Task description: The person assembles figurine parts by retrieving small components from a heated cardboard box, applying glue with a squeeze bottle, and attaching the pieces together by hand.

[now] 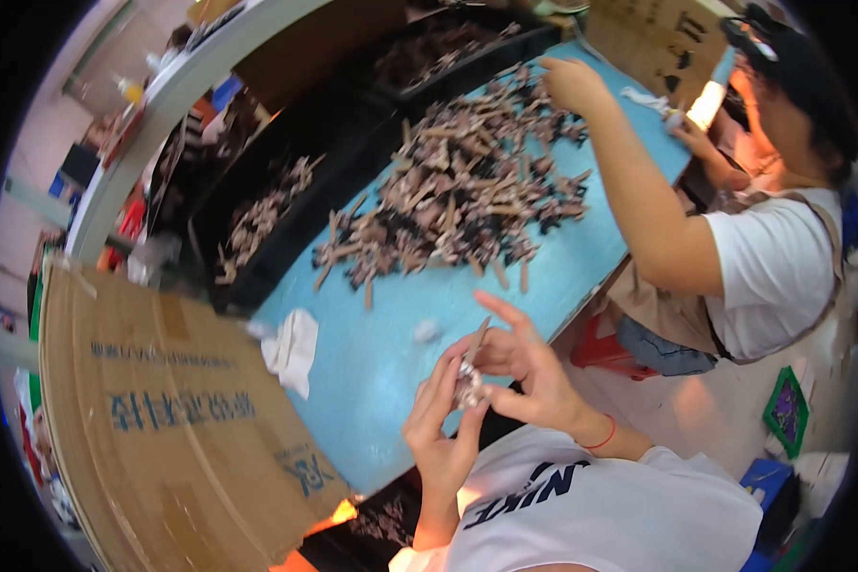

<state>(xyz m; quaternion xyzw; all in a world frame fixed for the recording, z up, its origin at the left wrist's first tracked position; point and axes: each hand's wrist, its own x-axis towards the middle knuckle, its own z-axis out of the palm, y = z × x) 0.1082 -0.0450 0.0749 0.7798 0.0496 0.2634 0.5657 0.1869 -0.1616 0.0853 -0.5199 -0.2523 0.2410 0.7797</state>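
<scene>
My left hand (439, 419) and my right hand (520, 367) meet above the near edge of the blue table (372, 372). Together they grip a small brownish part with a thin stick (471, 367) standing up from it. My fingers pinch it from both sides. A big heap of similar brown and black stick-like parts (458, 191) lies further out on the table, well apart from my hands. A co-worker in a white shirt sits to the right, one hand (567, 81) reaching onto the far end of the heap.
A large flattened cardboard box (153, 419) leans at the left. A crumpled white cloth (291, 348) and a small white scrap (426, 331) lie on the table. Black bins with more parts (257, 219) stand behind the table. A red stool (605, 348) is under the co-worker.
</scene>
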